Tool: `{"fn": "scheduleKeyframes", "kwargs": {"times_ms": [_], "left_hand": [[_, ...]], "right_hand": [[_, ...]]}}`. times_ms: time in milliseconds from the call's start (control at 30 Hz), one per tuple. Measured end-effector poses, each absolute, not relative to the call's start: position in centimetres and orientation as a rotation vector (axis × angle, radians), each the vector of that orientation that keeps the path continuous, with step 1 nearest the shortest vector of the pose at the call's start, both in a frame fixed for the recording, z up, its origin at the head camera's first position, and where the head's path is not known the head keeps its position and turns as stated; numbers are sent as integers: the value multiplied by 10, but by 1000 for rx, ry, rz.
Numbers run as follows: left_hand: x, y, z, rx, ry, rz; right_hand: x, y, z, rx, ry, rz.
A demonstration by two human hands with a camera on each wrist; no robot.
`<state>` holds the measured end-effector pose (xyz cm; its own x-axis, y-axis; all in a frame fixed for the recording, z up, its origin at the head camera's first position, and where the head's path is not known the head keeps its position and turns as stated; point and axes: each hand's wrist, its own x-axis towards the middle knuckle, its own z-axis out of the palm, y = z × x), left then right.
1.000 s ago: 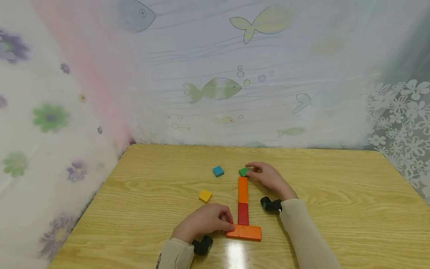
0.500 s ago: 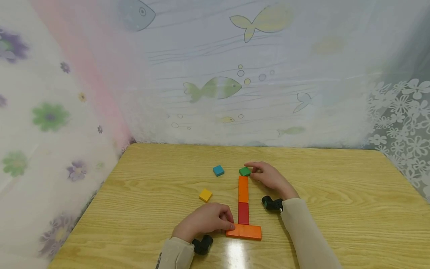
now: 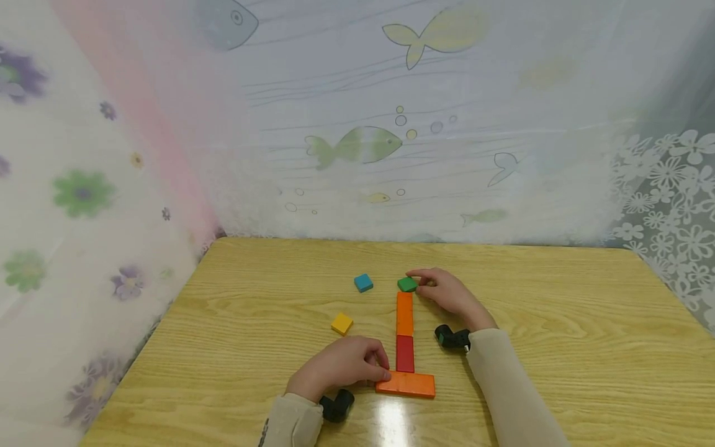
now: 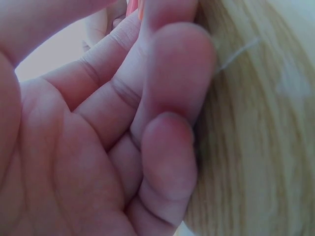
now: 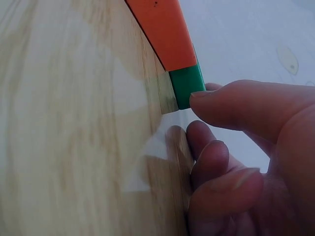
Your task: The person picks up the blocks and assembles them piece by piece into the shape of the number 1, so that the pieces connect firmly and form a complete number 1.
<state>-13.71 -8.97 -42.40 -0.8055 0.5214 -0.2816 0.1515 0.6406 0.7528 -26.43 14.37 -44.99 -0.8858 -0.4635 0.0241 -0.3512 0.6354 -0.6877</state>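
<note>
In the head view, my left hand (image 3: 345, 363) holds the left end of a long orange block (image 3: 410, 385) lying crosswise, with the thumb on its top. A red block (image 3: 404, 354) and another orange block (image 3: 404, 313) run away from it in a line. At the far end sits a small green square block (image 3: 407, 284), turned slightly. My right hand (image 3: 447, 292) has its thumb at the green block's right corner and its index finger behind it. In the right wrist view, the thumb touches the green block (image 5: 186, 86), close against the orange one (image 5: 165, 32). Left wrist view: mostly palm and curled fingers (image 4: 170, 152).
Left of the line, a blue square block (image 3: 364, 283) and a yellow one (image 3: 342, 323) lie apart on the wooden table (image 3: 251, 347). A patterned curtain (image 3: 268, 180) hangs behind the table's far edge. Black wrist cameras (image 3: 337, 406) are strapped to both wrists.
The green block has turned and shifted slightly right. My right thumb has drawn back from over it to its right corner. My left hand stays still on the orange block.
</note>
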Motion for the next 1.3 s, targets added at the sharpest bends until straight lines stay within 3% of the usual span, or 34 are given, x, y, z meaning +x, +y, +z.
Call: {"fn": "scheduleKeyframes", "kwargs": {"times_ms": [833, 1300], "left_hand": [[-140, -89, -425, 495, 2360, 1048], [-162, -102, -407, 493, 2585, 1069]], "right_hand": [[-262, 142, -447, -672, 2692, -1090], [-261, 139, -450, -627, 2719, -1083]]}}
